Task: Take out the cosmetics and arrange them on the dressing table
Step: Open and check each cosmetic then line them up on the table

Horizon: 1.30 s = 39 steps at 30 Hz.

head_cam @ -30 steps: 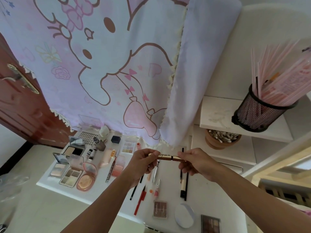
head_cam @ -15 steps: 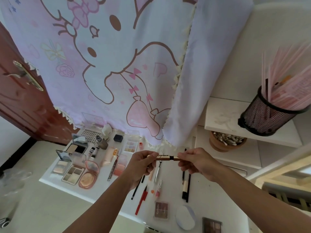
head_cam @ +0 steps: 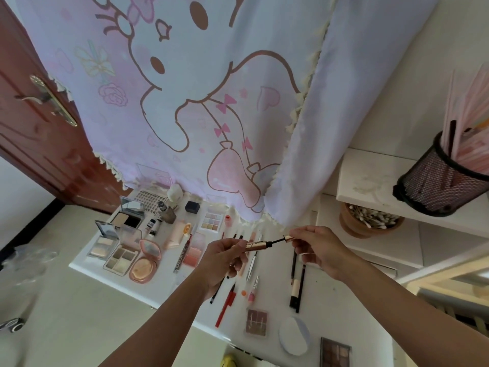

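Observation:
My left hand (head_cam: 225, 256) grips a gold mascara tube (head_cam: 258, 245) held level above the white dressing table (head_cam: 333, 300). My right hand (head_cam: 315, 243) pinches the tube's gold cap (head_cam: 288, 238), pulled a short way out so the dark wand (head_cam: 277, 241) shows between cap and tube. Below lie several laid-out cosmetics: open compacts and palettes (head_cam: 120, 260) at the left, a round pink compact (head_cam: 144, 266), pencils and a red pen (head_cam: 225, 305), a brown eyeshadow palette (head_cam: 256, 322), and a white puff (head_cam: 294, 335).
A cartoon-print curtain (head_cam: 211, 102) hangs over the table's far side. A red-brown door (head_cam: 39, 133) stands left. On the right, shelves carry a black mesh holder (head_cam: 439, 186) with pink sticks and a brown pot of cotton swabs (head_cam: 369, 221).
The mascara was closed between both hands; now my right hand has drawn the cap out to the right, baring the wand. The view has tilted slightly.

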Each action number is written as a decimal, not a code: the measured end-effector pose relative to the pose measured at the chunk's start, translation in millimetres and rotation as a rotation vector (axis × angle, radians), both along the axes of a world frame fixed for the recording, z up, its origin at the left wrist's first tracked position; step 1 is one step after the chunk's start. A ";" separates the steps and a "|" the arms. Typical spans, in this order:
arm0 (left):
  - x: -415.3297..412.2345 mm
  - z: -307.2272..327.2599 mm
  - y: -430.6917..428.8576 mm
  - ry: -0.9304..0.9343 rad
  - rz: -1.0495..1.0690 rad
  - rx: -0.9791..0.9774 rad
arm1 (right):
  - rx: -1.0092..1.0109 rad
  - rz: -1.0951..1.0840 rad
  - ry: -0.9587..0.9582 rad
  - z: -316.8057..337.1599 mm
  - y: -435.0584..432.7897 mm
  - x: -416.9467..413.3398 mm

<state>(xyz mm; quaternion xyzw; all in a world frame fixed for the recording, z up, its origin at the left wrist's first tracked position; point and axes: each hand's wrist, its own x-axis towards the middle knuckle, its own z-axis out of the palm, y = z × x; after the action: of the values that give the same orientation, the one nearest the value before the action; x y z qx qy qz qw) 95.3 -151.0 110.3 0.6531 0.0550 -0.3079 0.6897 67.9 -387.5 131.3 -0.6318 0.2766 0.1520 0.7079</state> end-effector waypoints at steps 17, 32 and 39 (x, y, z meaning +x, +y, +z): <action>-18.4 -60.3 -24.3 -0.278 -0.350 0.580 | -0.071 -0.074 0.096 -58.1 20.1 25.2; 6.7 -126.6 -70.0 -0.218 -0.363 0.849 | -0.596 0.059 0.152 -140.9 30.4 77.2; 6.6 -142.8 -81.3 -0.226 -0.368 1.021 | -0.666 0.118 0.263 -170.2 22.8 83.4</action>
<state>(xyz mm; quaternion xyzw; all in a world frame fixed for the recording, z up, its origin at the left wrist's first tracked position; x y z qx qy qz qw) 101.8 -232.3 -32.5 0.9323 0.0078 -0.2854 0.2221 151.3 -364.7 -38.9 -0.8178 0.3624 0.1741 0.4117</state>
